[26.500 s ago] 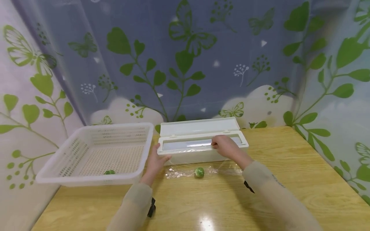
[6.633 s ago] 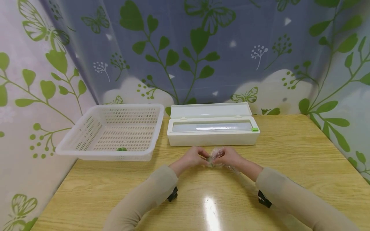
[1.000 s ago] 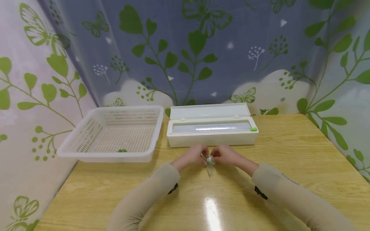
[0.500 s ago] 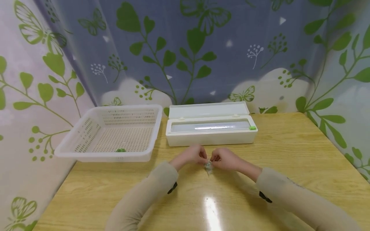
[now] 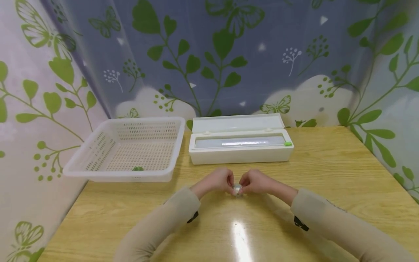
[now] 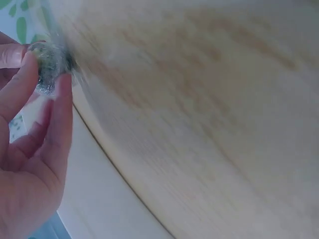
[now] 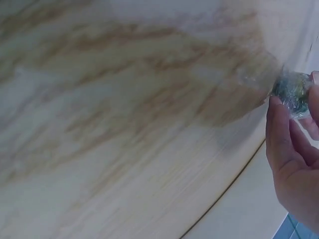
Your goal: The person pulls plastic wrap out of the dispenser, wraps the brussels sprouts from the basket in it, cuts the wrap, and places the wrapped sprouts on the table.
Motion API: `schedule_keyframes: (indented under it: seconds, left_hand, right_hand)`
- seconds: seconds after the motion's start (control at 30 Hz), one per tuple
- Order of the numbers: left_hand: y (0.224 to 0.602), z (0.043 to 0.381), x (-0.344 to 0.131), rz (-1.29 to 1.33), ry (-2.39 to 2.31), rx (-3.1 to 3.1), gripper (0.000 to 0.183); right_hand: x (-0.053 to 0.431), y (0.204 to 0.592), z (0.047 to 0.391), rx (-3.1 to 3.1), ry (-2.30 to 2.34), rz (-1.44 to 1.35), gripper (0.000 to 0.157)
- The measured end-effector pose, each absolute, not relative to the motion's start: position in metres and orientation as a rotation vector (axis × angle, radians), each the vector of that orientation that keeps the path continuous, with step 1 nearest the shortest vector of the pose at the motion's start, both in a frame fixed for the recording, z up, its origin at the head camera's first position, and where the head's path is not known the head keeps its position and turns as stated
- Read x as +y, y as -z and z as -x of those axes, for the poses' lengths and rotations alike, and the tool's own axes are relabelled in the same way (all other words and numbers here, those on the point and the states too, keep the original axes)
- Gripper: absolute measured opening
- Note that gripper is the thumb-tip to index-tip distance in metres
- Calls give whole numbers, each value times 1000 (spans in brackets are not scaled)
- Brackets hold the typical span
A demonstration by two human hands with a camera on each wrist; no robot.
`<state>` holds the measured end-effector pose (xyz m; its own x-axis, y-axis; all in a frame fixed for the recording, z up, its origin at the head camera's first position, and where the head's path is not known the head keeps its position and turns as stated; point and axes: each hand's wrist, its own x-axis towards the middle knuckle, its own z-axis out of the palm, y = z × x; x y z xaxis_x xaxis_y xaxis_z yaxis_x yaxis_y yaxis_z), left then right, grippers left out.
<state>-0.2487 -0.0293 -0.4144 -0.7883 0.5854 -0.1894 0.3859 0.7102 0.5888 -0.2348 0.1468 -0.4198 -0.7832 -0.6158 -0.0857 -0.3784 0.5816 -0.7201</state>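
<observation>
Left hand (image 5: 218, 179) and right hand (image 5: 258, 182) both pinch film-wrapped ball (image 5: 238, 189) between fingers (image 6: 60, 119), in front of open box (image 5: 241, 156) on worktop (image 5: 327, 178), basket (image 5: 121, 175) left of box holding green piece (image 5: 138, 169).

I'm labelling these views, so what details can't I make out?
Head view: lower part of the green item, largely hidden by the basket wall.
Left wrist view: part of the wrapped ball, covered by fingers.
Right wrist view: part of the right hand, cut off by the right edge.
</observation>
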Motion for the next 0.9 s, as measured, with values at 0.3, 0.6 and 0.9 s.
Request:
schedule_keyframes:
  seconds: [0.3,0.6,0.9]
  left_hand:
    - [411,240,-26,-792,-629,2571,29]
    - [415,245,-27,-711,-858,2525,31]
    - [414,260,-24,-660,-902,2662,18]
  right_hand:
    - [140,422,226,2545,960,823,30]
    - [141,424,231,2609,985,825,23]
    - [142,428,248,2593,1174,622,29]
